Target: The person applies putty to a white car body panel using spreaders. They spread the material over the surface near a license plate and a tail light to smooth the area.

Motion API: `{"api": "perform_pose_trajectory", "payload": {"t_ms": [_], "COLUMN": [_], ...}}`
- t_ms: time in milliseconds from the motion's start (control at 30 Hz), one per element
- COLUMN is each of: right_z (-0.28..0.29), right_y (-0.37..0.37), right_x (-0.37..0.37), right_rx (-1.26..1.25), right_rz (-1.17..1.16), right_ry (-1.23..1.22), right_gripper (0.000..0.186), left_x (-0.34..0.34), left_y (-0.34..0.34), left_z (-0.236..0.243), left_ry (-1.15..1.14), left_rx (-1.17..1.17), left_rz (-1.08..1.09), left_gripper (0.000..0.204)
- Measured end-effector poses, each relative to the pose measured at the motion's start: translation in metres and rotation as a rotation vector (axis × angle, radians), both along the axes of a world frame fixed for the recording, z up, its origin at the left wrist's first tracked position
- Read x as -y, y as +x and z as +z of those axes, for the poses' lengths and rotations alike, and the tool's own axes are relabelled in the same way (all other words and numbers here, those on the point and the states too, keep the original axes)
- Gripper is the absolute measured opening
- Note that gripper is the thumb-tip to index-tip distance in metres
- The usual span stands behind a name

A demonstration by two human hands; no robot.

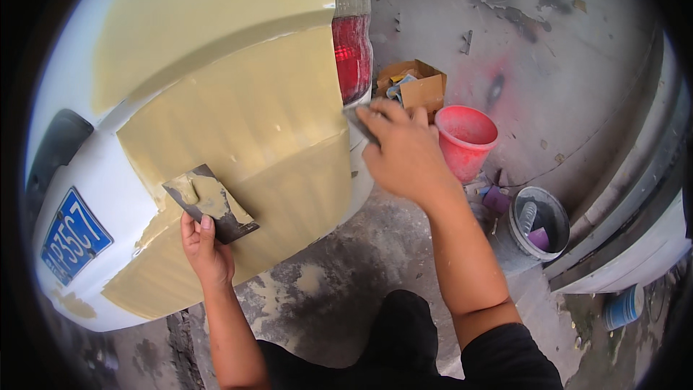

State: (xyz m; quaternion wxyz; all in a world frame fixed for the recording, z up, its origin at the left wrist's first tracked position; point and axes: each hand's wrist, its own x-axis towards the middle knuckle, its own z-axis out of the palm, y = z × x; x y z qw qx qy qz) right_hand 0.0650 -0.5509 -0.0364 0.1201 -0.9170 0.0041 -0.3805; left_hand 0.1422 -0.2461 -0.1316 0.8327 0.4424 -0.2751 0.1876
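A white car's rear body (303, 94) carries a broad coat of beige filler, streaked in bands. My left hand (207, 249) is closed on the lower edge of a dark, flat putty board (229, 218), thumb on top. Beige putty (206, 191) is smeared over the board, with a thicker lump near its upper left. At the filler's right edge, just below the red tail light (351, 61), my right hand (408, 148) grips a thin, dark putty spreader (362, 127). My fingers partly cover the spreader, and I cannot tell whether its edge touches the body.
Right of the car stand an open cardboard box (424, 94), a red bucket (465, 155) and a grey bucket (514, 245) with a purple piece inside. A blue container (624, 308) lies farther right, near curved white panels (628, 256). A blue number plate (77, 237) is at left.
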Motion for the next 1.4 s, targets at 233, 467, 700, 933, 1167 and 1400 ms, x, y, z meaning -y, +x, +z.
{"api": "perform_pose_trajectory", "payload": {"t_ms": [233, 467, 700, 933, 1167, 1400], "right_z": [0.036, 0.003, -0.041, -0.092, -0.125, -0.095], "right_y": [0.065, 0.048, -0.024, -0.053, -0.037, 0.017], "right_x": [0.028, 0.018, 0.006, -0.029, 0.003, 0.025], "right_rx": [0.321, 0.100, 0.118, 0.116, 0.209, 0.416], "right_rz": [0.059, 0.072, 0.563, 1.120, 0.657, 0.354], "right_ry": [-0.107, -0.194, 0.288, 0.601, 0.750, 0.518], "right_gripper": [0.047, 0.046, 0.050, 0.046, 0.040, 0.038], "left_x": [0.003, -0.002, 0.007, 0.090, 0.073, 0.055], "left_y": [0.001, 0.005, -0.006, -0.088, -0.089, -0.101], "left_z": [-0.002, -0.006, 0.004, 0.019, 0.022, -0.019], "left_ry": [0.049, 0.081, 0.019, -0.088, 0.032, 0.058], "left_rx": [-0.005, 0.010, -0.043, -0.239, -0.249, -0.367], "left_rz": [-0.010, 0.016, -0.030, -0.187, -0.327, -0.340], "left_gripper": [0.042, 0.040, 0.034, 0.031, 0.032, 0.032]}}
